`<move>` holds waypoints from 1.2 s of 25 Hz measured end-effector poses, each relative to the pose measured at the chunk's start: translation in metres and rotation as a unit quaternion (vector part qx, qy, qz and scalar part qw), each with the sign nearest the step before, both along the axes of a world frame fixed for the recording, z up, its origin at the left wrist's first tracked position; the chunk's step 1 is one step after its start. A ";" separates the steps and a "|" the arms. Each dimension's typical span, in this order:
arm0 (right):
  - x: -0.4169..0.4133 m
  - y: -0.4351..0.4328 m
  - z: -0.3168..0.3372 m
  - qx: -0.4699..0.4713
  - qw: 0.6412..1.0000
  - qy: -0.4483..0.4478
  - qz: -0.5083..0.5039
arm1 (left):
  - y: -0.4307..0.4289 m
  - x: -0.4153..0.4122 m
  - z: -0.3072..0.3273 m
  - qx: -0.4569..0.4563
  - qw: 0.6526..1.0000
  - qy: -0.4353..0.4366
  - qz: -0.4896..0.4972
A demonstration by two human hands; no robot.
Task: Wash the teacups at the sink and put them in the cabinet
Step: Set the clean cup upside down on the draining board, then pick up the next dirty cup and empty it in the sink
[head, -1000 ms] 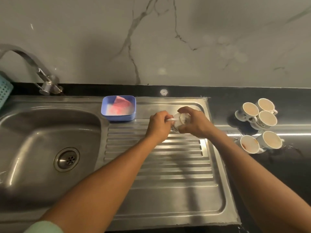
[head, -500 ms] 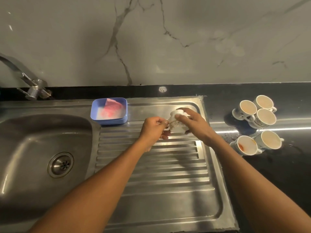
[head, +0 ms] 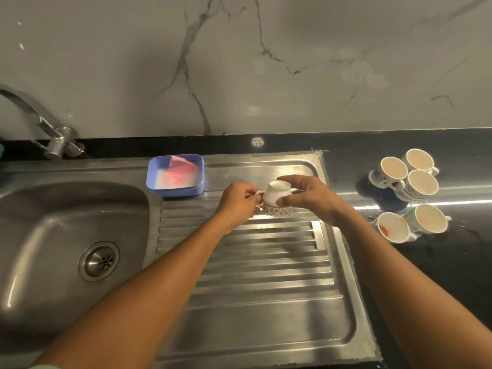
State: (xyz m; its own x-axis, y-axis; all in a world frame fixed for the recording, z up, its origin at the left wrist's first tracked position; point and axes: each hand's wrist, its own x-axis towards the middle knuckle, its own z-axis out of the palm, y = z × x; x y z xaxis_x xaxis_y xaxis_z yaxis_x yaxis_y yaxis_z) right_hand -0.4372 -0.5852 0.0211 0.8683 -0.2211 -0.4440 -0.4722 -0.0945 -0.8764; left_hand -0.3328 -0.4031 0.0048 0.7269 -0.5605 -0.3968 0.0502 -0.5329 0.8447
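Observation:
A white teacup [head: 275, 201] with a dark patterned band stands upside down on the ribbed steel draining board [head: 266, 275], its base up. My left hand [head: 238, 202] pinches its handle from the left. My right hand [head: 310, 199] holds the cup's body from the right, thumb in front and fingers behind. Several more teacups [head: 408, 193] with brown and orange stains inside sit in a cluster on the black counter to the right.
The sink basin [head: 66, 249] with its drain lies to the left, a steel tap [head: 40, 123] behind it. A blue soap tray [head: 175, 175] holding a pink sponge sits at the draining board's back left. A marble wall rises behind.
The cup has been turned over between my hands, from tilted with its mouth showing to mouth down on the draining board. Both hands stayed on it.

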 end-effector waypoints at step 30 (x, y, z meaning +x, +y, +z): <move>-0.112 0.018 -0.012 -0.459 0.819 -0.140 -0.314 | -0.057 -0.117 0.021 -0.086 0.838 -0.460 -0.281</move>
State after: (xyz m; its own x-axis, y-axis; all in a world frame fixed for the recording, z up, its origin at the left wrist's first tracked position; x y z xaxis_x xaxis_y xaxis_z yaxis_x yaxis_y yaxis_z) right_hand -0.5493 -0.5676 0.0092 0.4950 -0.7925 0.3564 -0.4726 -0.5897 -0.6549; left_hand -0.4495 -0.4605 0.0256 0.2841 -0.9080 0.3079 -0.8821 -0.1217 0.4551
